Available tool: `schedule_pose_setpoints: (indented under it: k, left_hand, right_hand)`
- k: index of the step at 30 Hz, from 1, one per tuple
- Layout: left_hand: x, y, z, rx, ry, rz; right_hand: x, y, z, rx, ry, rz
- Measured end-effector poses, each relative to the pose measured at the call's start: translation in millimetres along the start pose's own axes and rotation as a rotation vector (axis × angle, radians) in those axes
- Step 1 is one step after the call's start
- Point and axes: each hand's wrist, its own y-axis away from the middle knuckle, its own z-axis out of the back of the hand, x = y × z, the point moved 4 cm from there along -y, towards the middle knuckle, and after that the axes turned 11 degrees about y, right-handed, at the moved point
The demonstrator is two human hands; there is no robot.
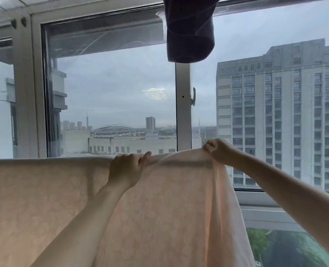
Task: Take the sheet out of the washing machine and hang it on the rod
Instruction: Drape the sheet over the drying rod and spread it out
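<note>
Sheet (pixel 44 199), pale pink, hangs draped, top edge gripped by left hand (pixel 126 167) and right hand (pixel 217 149).

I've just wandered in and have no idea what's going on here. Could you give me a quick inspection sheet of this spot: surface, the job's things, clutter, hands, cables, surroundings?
Surface: nothing seen; no table or floor in view.
Job's things: pale pink sheet hangs draped in front of the window, top edge level on the left, bunched near the hands; the rod is hidden under the cloth.
Clutter: dark garment hangs from above, apart from the sheet.
Hands: left hand grips the sheet's top edge; right hand pinches it farther right.
Cables: nothing seen.
Surroundings: window frame with a handle; tall building and overcast sky outside.
</note>
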Motion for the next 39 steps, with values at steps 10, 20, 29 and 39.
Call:
schedule_pose_setpoints:
  k: [10, 20, 29, 39]
  left_hand:
    - [6, 4, -8, -0.072, 0.016, 0.016]
    - [2, 12, -7, -0.122, -0.005, 0.078]
    - [-59, 53, -31, -0.237, 0.092, 0.131]
    - [-146, 127, -96, -0.159, 0.284, 0.337]
  right_hand:
    - [-22, 50, -23, 0.169, -0.336, -0.055]
    - [-26, 75, -42, -0.002, -0.356, 0.042]
    - [-30, 79, -46, -0.103, -0.25, 0.171]
    - [-64, 73, -63, 0.324, -0.647, 0.277]
